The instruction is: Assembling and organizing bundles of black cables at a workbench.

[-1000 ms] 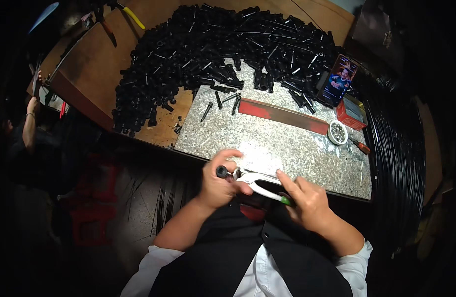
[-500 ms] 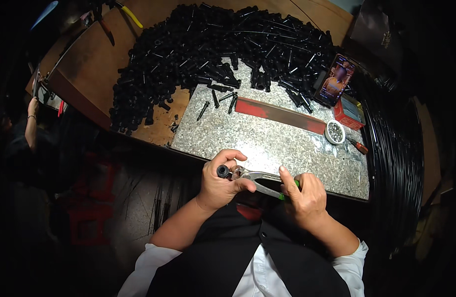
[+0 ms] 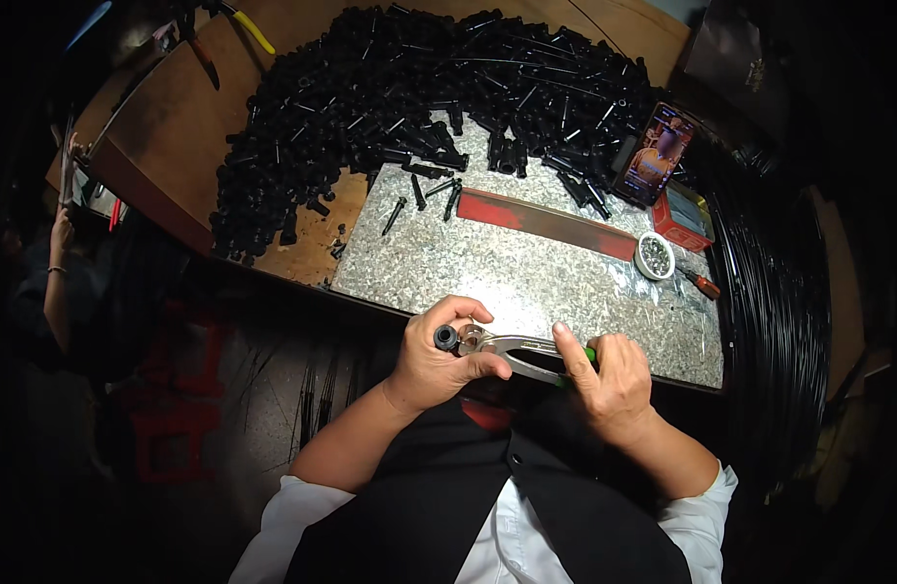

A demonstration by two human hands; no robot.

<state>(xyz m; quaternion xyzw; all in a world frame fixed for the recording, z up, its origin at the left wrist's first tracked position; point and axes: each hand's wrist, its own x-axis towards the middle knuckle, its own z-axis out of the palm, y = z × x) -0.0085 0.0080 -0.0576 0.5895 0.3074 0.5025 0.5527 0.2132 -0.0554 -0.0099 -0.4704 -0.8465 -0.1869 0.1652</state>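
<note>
In my left hand is a short black cylindrical part, its round hollow end showing between curled fingers and thumb. The metal pliers have their jaws at this part, beside my left thumb. My right hand is wrapped round the pliers' green handles, with its index finger stretched along the upper one. Both hands are just over the near edge of the speckled stone slab. Exactly what the jaws bite on is too small to make out.
Behind the slab rises a large heap of black parts. A red metal bar, a white cup of small metal pieces, a screwdriver and a propped phone stand or lie on it. Another person's arm shows at left.
My right hand has shifted slightly right, and the pliers' handles look a little closer together. The black part stays in my left hand, turned slightly.
</note>
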